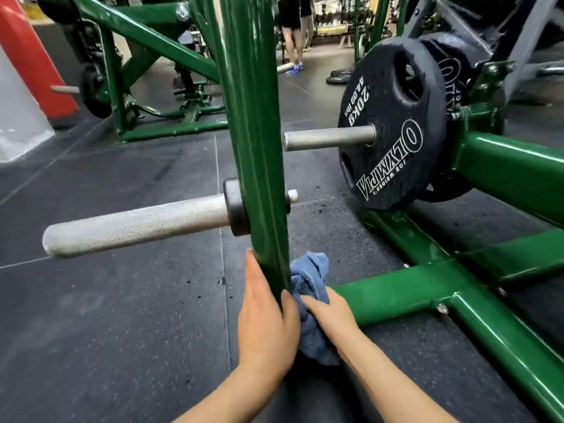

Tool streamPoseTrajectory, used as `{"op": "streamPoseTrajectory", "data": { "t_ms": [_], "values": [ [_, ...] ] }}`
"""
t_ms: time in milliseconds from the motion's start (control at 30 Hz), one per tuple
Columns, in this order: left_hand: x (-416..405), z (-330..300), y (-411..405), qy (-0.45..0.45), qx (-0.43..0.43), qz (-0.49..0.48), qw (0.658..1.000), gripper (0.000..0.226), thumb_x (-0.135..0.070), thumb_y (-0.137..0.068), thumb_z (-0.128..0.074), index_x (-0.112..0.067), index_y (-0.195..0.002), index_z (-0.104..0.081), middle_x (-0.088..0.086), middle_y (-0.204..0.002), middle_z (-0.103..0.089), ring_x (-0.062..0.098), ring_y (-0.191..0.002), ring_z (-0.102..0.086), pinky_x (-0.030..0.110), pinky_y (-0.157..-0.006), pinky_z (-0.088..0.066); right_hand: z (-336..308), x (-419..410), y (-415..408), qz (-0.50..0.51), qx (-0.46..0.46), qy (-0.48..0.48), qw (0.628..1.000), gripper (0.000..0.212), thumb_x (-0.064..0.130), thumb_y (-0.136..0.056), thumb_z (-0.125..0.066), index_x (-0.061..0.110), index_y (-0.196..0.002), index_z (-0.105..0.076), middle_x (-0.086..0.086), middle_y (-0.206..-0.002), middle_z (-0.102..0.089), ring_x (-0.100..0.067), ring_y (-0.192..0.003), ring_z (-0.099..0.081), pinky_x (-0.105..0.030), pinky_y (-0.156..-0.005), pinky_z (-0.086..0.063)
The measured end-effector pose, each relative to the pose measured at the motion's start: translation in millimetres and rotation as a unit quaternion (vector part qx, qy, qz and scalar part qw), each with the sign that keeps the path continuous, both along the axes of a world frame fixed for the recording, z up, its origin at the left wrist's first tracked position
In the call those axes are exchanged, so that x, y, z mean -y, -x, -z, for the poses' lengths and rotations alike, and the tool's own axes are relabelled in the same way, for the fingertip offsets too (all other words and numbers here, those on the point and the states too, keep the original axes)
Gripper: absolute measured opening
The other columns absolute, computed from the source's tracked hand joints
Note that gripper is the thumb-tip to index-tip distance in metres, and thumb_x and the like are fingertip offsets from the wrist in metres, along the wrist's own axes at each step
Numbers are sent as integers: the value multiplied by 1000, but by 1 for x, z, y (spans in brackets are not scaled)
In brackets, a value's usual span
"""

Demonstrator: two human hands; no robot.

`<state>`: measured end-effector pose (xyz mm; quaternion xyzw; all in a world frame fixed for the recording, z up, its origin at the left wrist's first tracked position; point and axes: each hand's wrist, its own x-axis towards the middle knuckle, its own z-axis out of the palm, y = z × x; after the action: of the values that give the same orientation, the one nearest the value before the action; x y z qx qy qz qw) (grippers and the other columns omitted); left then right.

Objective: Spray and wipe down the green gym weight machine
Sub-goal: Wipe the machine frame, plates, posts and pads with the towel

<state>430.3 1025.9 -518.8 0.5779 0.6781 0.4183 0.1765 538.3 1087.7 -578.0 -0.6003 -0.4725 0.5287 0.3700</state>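
A glossy green upright post (253, 132) of the weight machine rises through the middle of the view. My left hand (267, 319) lies against the post's lower part, fingers on its left side and thumb on its front right edge. My right hand (331, 315) holds a crumpled blue cloth (309, 279) pressed against the post's right side near its base. A green base bar (396, 291) runs right from the post along the floor. No spray bottle is in view.
A knurled steel peg (137, 224) juts left from the post. A second peg (329, 138) carries a black 20 kg plate (393, 129) at right. Another green machine frame (146, 38) stands behind. A person's legs (294, 35) are far back. A red pillar (33, 56) stands at left on the dark rubber floor (106, 331).
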Motion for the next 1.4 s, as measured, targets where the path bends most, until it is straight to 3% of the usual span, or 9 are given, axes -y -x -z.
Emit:
{"op": "streamPoseTrajectory", "data": {
  "t_ms": [133,267,600,767,867,1000,1167,1300,1400],
  "values": [
    [-5,6,5,-33,-17,5,999,72,-26,-93,-39,-25,-155,-1,-4,-158,-24,20,-134,-43,42,-102,-43,-61,-15,-3,8,-37,-103,994,12,11,-84,-68,15,-75,-60,8,-66,-60,5,-54,-51,-7,-51,-40],
    [-3,15,16,-84,-48,35,995,64,-44,-95,-22,-32,-153,2,-12,-160,-15,11,-144,-26,49,-111,-33,-110,-29,4,17,-131,-158,979,5,12,-82,-66,14,-79,-62,4,-70,-61,-7,-62,-53,-24,-62,-45],
    [-7,26,33,-43,-110,83,990,84,-15,-92,-46,-27,-153,11,-7,-160,-18,25,-133,-43,40,-103,-42,-37,-39,15,23,-76,-12,997,22,20,-91,-60,16,-113,-60,-4,-104,-63,-14,-88,-58,-17,-67,-44],
    [-7,49,51,252,-161,96,950,60,-21,-95,-42,-18,-150,-18,7,-137,-52,29,-116,-55,32,-86,-43,15,1,13,47,-13,9,999,12,12,-90,-62,16,-101,-62,-3,-96,-66,-12,-82,-59,-2,-54,-40],
    [-12,48,59,349,-78,164,919,39,-27,-98,-43,-14,-134,-50,7,-129,-60,24,-119,-55,27,-94,-42,33,29,16,68,41,-4,997,12,13,-88,-65,17,-99,-63,0,-95,-68,-18,-94,-62,-16,-67,-44],
    [-17,40,72,449,182,126,866,51,-60,-94,-42,-23,-126,-56,1,-132,-54,20,-121,-51,37,-96,-43,36,70,36,88,109,37,990,16,26,-83,-66,17,-96,-65,-1,-94,-71,-25,-96,-66,-35,-81,-50],
    [0,44,96,490,343,216,772,52,-45,-82,-69,-17,-125,-56,17,-128,-62,29,-119,-58,44,-105,-44,7,107,86,-72,181,50,980,30,33,-89,-57,29,-119,-59,-3,-115,-68,-22,-109,-61,-23,-74,-42],
    [-4,35,117,391,388,153,821,27,-11,-95,-55,-11,-122,-59,19,-119,-66,26,-98,-65,36,-92,-51,-9,104,107,-108,243,-16,964,40,47,-83,-61,26,-117,-58,1,-116,-67,-20,-110,-61,-26,-86,-47],
    [-17,26,123,277,453,61,845,28,-3,-97,-47,-4,-122,-59,23,-112,-67,30,-89,-65,39,-85,-53,-26,81,101,-76,137,-82,984,29,39,-83,-70,27,-107,-58,10,-103,-67,-4,-96,-64,-18,-87,-48]
  ]
}}
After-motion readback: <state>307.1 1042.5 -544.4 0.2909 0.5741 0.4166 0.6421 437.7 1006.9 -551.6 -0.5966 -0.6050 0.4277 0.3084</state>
